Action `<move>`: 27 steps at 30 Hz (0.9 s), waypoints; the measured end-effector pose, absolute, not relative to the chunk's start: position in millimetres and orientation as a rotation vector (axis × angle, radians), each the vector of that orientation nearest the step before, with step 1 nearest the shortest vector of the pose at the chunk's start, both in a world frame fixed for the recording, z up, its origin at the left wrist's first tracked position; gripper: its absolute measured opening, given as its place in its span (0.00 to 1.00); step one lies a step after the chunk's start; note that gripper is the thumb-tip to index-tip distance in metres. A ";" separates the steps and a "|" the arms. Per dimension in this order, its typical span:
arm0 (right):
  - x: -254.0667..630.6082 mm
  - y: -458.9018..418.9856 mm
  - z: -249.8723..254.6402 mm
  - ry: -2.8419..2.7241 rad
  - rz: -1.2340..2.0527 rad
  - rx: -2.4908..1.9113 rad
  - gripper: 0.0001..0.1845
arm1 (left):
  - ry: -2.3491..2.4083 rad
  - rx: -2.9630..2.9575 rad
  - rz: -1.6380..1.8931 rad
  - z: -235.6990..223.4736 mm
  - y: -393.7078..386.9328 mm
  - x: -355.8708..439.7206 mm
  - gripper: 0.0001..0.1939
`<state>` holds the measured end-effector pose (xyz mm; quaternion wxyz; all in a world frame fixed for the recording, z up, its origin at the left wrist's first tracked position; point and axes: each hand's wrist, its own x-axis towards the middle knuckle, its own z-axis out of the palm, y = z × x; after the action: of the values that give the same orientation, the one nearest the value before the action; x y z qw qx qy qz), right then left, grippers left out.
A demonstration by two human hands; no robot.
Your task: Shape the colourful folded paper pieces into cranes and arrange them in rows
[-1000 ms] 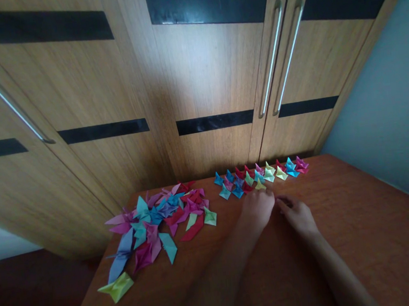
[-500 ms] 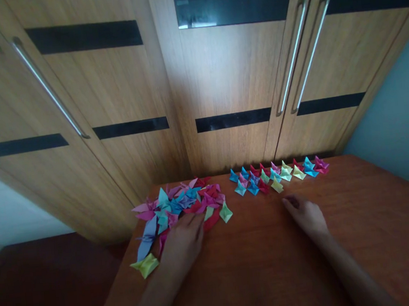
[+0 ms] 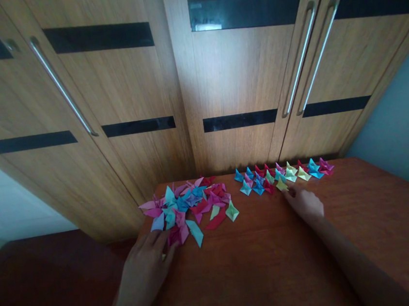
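As our right hand [image 3: 307,204] met a pale-yellow folded-paper piece [image 3: 281,185] fronting multicoloured paper rows [image 3: 258,189], our left hand [image 3: 145,261] mostly hid yellow paper [image 3: 163,257] beside the pink-and-blue folded-paper pile [image 3: 192,200]; clamped or loose, we couldn't tell for either!

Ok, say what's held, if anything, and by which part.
Cannot tell: the left hand mostly hides a yellow piece; the right hand is at the near edge of a yellow figure.
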<state>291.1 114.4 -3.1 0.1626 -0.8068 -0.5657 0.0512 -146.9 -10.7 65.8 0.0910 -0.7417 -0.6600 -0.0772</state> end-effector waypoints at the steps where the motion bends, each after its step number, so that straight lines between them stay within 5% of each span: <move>1: 290.1 115.5 -2.8 -1.624 0.144 -2.304 0.25 | -1.960 -2.218 -0.219 65.6 -12.0 -144.7 0.14; 18: 283.8 105.9 -2.5 -1.557 0.188 -2.238 0.26 | -2.019 -2.227 -0.155 49.3 -10.0 -142.6 0.15; 27: 277.4 83.9 11.8 -1.370 0.314 -1.880 0.24 | -1.963 -2.243 -0.892 54.6 -9.1 -141.8 0.13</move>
<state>277.4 83.9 11.8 0.3868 -0.7387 -0.5380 0.1232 -141.8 -9.1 54.6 0.0152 -0.7207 -0.6310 -0.2867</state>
